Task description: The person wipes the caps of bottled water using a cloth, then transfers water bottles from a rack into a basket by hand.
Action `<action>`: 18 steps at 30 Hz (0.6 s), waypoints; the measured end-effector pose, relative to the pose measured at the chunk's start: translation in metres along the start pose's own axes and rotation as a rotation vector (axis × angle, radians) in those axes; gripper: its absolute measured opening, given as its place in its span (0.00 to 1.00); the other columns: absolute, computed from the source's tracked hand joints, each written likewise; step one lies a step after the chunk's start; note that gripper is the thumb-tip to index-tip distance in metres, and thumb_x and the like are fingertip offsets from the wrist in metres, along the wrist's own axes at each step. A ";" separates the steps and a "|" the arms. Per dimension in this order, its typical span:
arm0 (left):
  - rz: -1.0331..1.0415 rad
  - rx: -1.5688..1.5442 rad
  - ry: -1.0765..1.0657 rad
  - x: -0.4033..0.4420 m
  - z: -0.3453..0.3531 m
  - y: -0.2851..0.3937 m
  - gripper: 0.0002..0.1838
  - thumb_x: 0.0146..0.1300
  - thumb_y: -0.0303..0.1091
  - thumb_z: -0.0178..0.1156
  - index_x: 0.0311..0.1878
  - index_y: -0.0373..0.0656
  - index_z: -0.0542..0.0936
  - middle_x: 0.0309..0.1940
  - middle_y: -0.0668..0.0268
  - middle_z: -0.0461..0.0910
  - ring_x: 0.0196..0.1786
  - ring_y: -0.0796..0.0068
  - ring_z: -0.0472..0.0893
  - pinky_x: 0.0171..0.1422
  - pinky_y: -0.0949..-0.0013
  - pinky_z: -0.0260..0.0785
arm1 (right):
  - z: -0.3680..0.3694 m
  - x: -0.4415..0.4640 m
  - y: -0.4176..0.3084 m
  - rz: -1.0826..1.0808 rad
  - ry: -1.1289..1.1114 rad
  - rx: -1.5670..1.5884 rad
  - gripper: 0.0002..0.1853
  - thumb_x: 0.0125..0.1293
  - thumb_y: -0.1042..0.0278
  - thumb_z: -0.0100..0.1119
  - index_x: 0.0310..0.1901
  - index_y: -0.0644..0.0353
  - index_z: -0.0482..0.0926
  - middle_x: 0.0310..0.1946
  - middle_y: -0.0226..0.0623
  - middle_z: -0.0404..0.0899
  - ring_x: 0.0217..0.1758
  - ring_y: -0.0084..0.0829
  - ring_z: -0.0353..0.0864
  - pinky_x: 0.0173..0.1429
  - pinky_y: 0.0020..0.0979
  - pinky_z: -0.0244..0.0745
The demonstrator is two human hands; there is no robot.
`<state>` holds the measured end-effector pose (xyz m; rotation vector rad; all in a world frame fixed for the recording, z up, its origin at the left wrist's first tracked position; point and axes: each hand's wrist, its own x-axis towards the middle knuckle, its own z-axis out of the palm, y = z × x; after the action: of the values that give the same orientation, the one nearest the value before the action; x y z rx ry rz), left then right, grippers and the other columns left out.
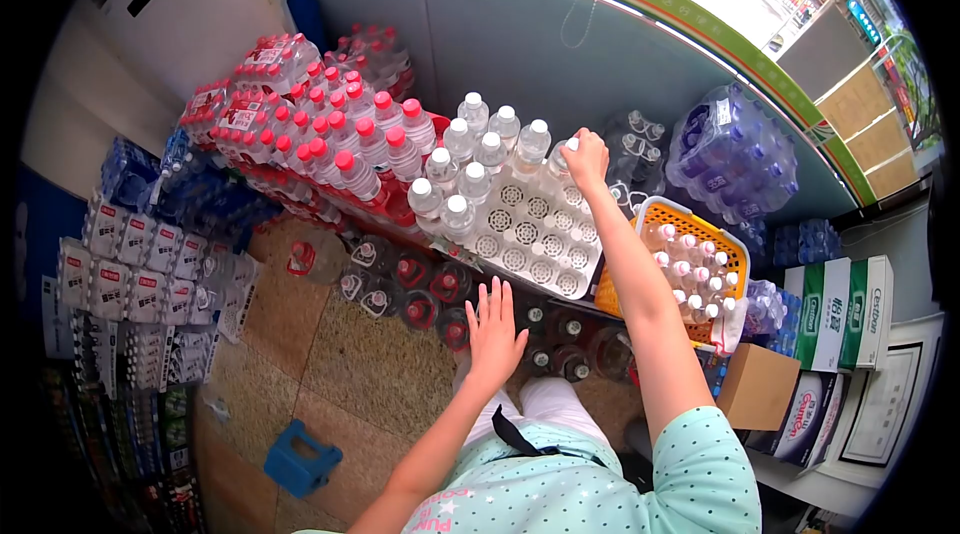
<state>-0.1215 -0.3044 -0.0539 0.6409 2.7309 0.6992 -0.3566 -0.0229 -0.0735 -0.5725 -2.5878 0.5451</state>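
My right hand (588,158) is closed around the cap end of a clear water bottle (556,174) at the back of a white plastic bottle tray (570,281). Several white-capped water bottles (476,182) stand upright in the tray's left and back parts. Round lattice-bottomed slots show in its front and right parts. My left hand (492,332) hovers in front of the tray with fingers spread, holding nothing. Right of the tray, a yellow basket (738,252) holds several small bottles with whitish caps (690,274).
Red-capped bottles (345,139) stand stacked to the left. Large bottles (415,304) sit on the floor below the tray. A blue stool (300,459) is at lower left. Shrink-wrapped blue bottles (735,154) and a cardboard box (758,386) lie to the right.
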 end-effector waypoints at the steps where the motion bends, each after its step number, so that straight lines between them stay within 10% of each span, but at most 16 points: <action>1: 0.000 0.005 -0.004 0.001 -0.001 0.001 0.50 0.59 0.42 0.66 0.77 0.35 0.49 0.79 0.51 0.45 0.80 0.46 0.45 0.80 0.39 0.36 | -0.004 -0.001 0.000 -0.007 0.010 0.022 0.17 0.49 0.60 0.68 0.37 0.62 0.80 0.36 0.47 0.83 0.43 0.48 0.84 0.49 0.45 0.78; 18: 0.169 0.017 -0.023 0.005 0.018 0.056 0.48 0.58 0.40 0.68 0.76 0.34 0.53 0.76 0.49 0.52 0.79 0.47 0.50 0.79 0.40 0.40 | -0.202 -0.028 -0.008 -0.012 0.129 0.300 0.15 0.45 0.61 0.70 0.32 0.64 0.83 0.27 0.43 0.84 0.31 0.38 0.85 0.42 0.34 0.78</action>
<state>-0.1002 -0.2502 -0.0418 0.8868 2.6871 0.7014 -0.2382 0.0134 0.0892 -0.4735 -2.3279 0.8438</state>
